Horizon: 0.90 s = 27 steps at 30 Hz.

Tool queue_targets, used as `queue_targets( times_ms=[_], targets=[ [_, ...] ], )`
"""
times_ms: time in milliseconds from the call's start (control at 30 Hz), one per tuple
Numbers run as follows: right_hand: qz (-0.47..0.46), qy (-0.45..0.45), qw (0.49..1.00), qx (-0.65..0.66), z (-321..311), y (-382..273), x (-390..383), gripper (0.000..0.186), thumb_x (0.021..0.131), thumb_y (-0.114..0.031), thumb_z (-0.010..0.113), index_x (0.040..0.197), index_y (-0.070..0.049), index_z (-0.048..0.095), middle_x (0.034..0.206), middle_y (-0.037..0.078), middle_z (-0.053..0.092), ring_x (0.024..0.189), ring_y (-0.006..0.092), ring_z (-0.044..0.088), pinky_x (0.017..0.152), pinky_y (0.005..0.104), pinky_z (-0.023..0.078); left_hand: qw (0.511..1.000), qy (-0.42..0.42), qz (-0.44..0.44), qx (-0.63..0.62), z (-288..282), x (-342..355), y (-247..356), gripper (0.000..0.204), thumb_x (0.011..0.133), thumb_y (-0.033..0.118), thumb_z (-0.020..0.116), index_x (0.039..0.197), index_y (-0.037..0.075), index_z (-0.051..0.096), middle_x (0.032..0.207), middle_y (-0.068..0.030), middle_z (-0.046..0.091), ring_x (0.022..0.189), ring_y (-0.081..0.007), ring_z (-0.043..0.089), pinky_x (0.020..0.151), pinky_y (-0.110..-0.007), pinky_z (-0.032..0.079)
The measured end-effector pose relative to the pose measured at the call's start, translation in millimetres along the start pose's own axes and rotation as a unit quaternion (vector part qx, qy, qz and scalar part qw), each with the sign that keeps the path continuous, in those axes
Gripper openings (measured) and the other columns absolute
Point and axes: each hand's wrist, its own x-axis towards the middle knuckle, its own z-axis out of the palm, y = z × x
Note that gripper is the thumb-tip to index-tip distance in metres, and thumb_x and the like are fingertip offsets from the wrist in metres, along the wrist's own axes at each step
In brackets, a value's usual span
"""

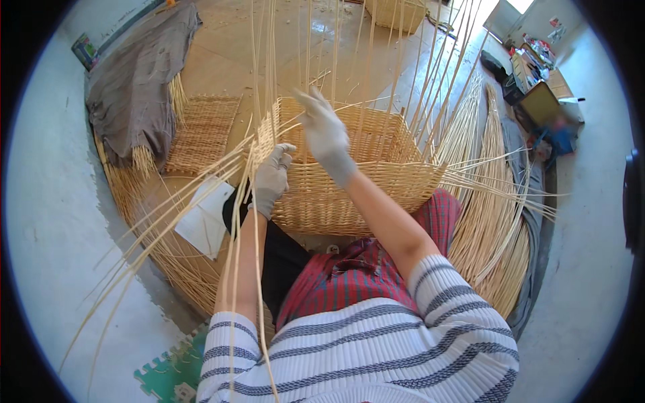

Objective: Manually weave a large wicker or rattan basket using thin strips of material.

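Observation:
A rectangular wicker basket (349,201), half woven, stands in front of my lap, with long upright stakes rising from its far and side walls. My left hand (272,178), in a pale work glove, is closed at the basket's near left corner, gripping the wicker strands there. Loose willow rods (181,188) fan out from that corner to the lower left. My right hand (324,131), also gloved, is raised over the basket's inside. Its fingers are stretched up and to the left, slightly blurred, close to a strand at the left wall.
Bundles of peeled rods (494,201) lie on the floor at the right. At the left, a grey cloth (141,80) covers more rods beside a woven mat (201,134). A white sheet (205,215) lies near my left knee. Another wicker piece (396,15) stands far back.

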Motion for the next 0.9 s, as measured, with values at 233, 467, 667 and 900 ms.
queue_targets(
  times_ms=[233, 467, 667, 900],
  targets=[
    [0.149, 0.017, 0.957, 0.250, -84, 72, -98, 0.058, 0.100, -0.004, 0.047, 0.155, -0.015, 0.031, 0.119, 0.009, 0.067, 0.097, 0.0194, 0.065, 0.082, 0.0295, 0.054, 0.999, 0.034, -0.026, -0.032, 10, -6, 18, 0.021, 0.103, 0.015, 0.054, 0.122, 0.014, 0.063, 0.069, -0.0032, 0.056, 0.045, -0.0100, 0.049, 0.044, -0.028, 0.044],
    [0.107, -0.190, 0.968, -0.125, -62, -34, -95, 0.069, 0.099, -0.010, 0.053, 0.159, -0.017, 0.018, 0.135, 0.022, 0.059, 0.098, 0.0220, 0.068, 0.084, 0.0359, 0.055, 0.992, 0.050, -0.084, -0.075, 9, -7, 7, 0.017, 0.105, 0.019, 0.051, 0.110, 0.009, 0.063, 0.071, -0.0041, 0.059, 0.043, -0.0110, 0.054, 0.038, -0.028, 0.043],
    [0.144, -0.028, 0.980, 0.137, -58, -19, -31, 0.061, 0.101, -0.015, 0.053, 0.155, -0.016, 0.023, 0.119, 0.018, 0.067, 0.070, 0.0143, 0.064, 0.062, 0.0314, 0.054, 0.993, 0.053, -0.105, -0.031, 12, -12, 11, 0.017, 0.105, 0.017, 0.050, 0.112, 0.009, 0.063, 0.067, -0.0029, 0.059, 0.046, -0.0104, 0.057, 0.038, -0.028, 0.043],
    [0.290, -0.007, 0.936, 0.200, -117, 25, -138, 0.021, 0.105, -0.024, 0.052, 0.116, -0.008, 0.058, 0.103, 0.009, 0.070, 0.051, 0.0076, 0.054, 0.047, 0.0240, 0.044, 0.976, 0.106, -0.023, 0.189, 27, 12, 9, 0.062, 0.083, 0.066, 0.069, 0.073, 0.005, 0.066, 0.065, -0.0108, 0.067, 0.050, -0.0170, 0.065, 0.050, -0.030, 0.052]
  ],
)
